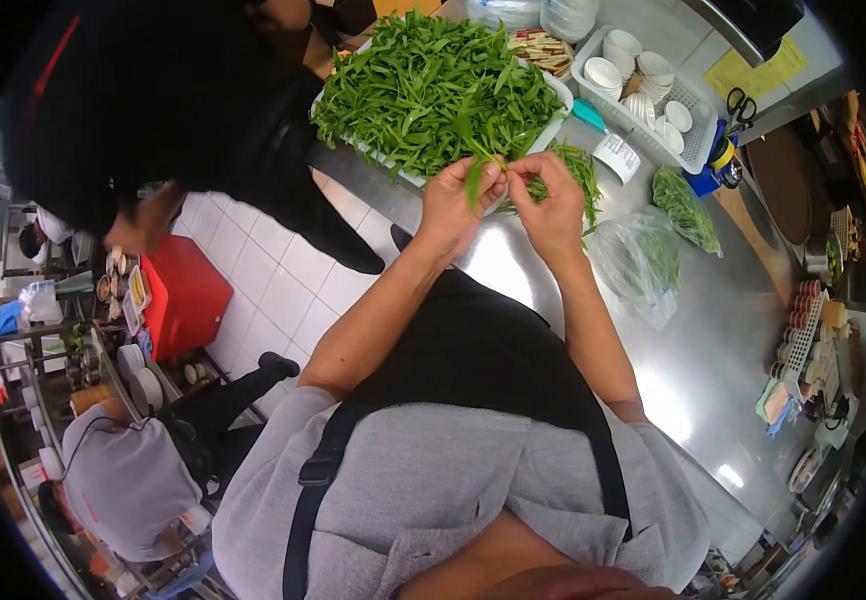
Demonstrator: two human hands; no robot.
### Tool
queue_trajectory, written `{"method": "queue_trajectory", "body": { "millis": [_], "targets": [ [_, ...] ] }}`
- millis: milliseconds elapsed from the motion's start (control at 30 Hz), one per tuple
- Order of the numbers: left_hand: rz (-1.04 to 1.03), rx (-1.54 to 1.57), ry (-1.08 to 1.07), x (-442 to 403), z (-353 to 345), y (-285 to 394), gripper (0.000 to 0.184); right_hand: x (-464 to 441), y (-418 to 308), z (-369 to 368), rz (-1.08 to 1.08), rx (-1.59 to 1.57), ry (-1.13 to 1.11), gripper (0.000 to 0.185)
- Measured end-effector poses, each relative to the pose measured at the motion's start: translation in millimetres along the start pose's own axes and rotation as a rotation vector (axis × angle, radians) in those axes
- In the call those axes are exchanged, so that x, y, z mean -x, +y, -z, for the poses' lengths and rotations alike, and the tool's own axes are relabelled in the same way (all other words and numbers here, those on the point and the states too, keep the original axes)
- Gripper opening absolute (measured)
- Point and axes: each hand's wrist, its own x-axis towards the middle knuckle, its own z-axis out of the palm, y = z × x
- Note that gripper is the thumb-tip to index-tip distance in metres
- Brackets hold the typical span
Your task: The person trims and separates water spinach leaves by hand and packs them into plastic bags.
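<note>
My left hand (456, 207) and my right hand (550, 205) meet at the near edge of a white tray (561, 100) heaped with leafy greens (423, 90). Between them is a green sprig (475, 170), pinched in the fingers of my left hand. The thumb and forefinger of my right hand close on its stem end. Beside my right hand, partly behind it, lies a pile of cut green stems (581, 175) on the steel counter (688, 300).
Right of the pile lie a clear bag of greens (643, 255), another green bag (683, 210), a label roll (616, 157) and a basket (698, 140) of white bowls. A person in black (183, 90) stands left; another person (128, 480) is lower left, near a red box (185, 297).
</note>
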Motion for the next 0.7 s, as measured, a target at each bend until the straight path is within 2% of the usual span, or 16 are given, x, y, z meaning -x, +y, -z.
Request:
{"method": "queue_trajectory", "body": {
  "millis": [133, 233, 300, 400, 533, 600, 700],
  "targets": [
    [-0.053, -0.036, 0.036, 2.2, -1.3, 2.3, 0.012, 1.9, 3.7, 0.0, -0.051, -0.050, -0.034, 0.012],
    [-0.110, -0.126, 0.093, 4.5, -3.6, 4.2, 0.013, 0.8, 9.3, 0.7, -0.193, -0.149, -0.134, 0.012],
    [-0.142, -0.235, 0.143, 5.9, -6.6, 5.1, 0.016, -1.0, 14.3, -2.2, -0.264, -0.243, -0.121, 0.011],
    [-0.123, -0.355, 0.140, 7.6, -4.1, 5.1, 0.020, -2.4, 20.3, -0.3, -0.292, -0.289, -0.141, 0.011],
    [-0.046, -0.336, 0.142, 8.7, 1.0, 3.6, 0.021, 1.9, 23.2, 1.6, -0.340, -0.273, -0.187, 0.009],
    [-0.007, -0.371, 0.169, 10.0, -1.3, 2.4, 0.016, 7.4, 26.8, -1.1, -0.395, -0.339, -0.107, 0.009],
    [-0.092, -0.270, 0.213, 6.0, 5.8, -9.3, 0.009, 14.6, 51.5, -4.9, -0.413, -0.389, 0.097, 0.009]
  ]
}}
